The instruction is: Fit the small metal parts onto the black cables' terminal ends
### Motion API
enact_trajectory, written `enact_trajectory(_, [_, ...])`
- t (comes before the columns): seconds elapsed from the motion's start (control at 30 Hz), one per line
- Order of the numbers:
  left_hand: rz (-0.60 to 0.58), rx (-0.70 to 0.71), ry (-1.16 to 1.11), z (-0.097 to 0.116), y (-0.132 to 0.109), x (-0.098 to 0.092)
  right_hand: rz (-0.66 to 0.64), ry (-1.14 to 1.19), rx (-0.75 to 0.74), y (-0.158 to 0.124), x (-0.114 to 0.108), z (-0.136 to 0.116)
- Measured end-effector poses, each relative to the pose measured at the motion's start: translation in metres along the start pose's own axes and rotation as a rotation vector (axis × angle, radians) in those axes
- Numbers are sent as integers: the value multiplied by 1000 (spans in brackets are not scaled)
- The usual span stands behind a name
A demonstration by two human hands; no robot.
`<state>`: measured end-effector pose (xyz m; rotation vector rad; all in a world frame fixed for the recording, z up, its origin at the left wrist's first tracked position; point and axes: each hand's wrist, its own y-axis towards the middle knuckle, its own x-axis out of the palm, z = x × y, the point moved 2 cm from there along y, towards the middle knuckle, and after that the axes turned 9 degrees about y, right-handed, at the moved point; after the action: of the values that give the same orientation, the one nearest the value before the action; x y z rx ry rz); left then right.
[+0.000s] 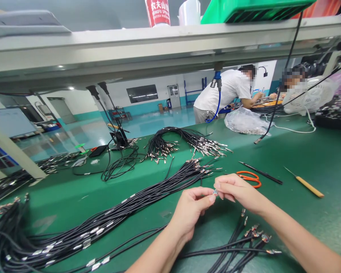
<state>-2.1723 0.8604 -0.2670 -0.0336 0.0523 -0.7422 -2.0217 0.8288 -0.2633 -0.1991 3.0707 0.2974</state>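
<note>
**Left hand:** The left hand [189, 212] is being held curled, its fingers closed in on a small metal terminal [215, 192] held between the two hands.

**Right hand:** The right hand [238, 193] is being held nearly closed, its thumb and fingertips pinching the same terminal from the other side.

**Terminal:** It is being held in the air above the green workbench mat [301, 151], too small for its details to be told.

**Cables:** A long bundle of black terminated cables [102, 223] is being left lying to the left of the hands, a smaller bundle [238, 246] below the right hand, and a further bundle [184, 142] farther along the bench.

**Tools:** Orange-handled scissors [248, 179] are being left just beyond the right hand, beside a slim black tool [261, 172] and a wooden-handled awl [308, 187].

**Writing:** "农夫山泉" and "NONGFU SPRING" are being shown on a red-labelled container [157, 11] standing on the shelf [170, 41] above the bench.

**Background:** A bench is being worked at by a co-worker in a striped shirt [224, 91].
</note>
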Motion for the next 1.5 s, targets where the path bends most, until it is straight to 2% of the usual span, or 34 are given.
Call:
enact_trajectory(0.4, [7,-15,-36,4,-1,2,-41,162,2,1,-1,10])
enact_trajectory(0.7, [-6,-14,-64,1,-1,0,-59,131,8,1,-3,14])
enact_trajectory(0.83, [10,-33,-84,0,-1,1,-41,22,-15,1,-3,10])
enact_trajectory(1.07, [71,-80,-160,-5,2,0,97,-417,-172,1,3,-3])
enact_trajectory(1.5, [71,-87,-194,-4,2,0,99,-511,-199,0,2,-2])
